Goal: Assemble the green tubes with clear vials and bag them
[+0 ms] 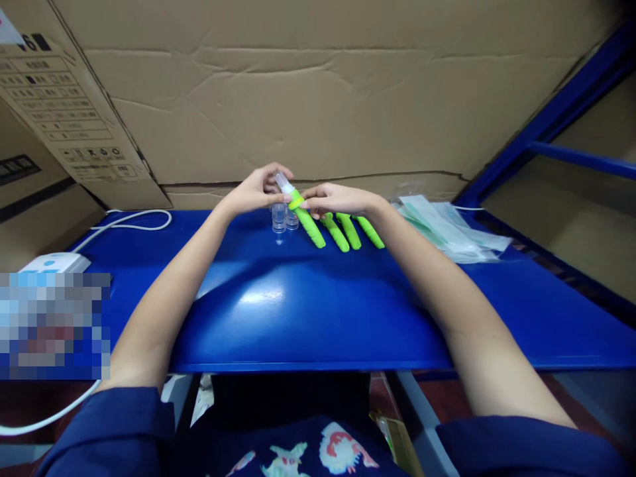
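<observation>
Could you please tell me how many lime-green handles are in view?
4: one held handle between the left hand and right hand, and three partly covered on the blue table: left handle, middle handle and right handle. The right hand may hide more.

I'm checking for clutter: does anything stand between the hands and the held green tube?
Nothing visible: the left hand and right hand both touch the green tube directly. The clear cups stand on the tabletop, not between.
</observation>
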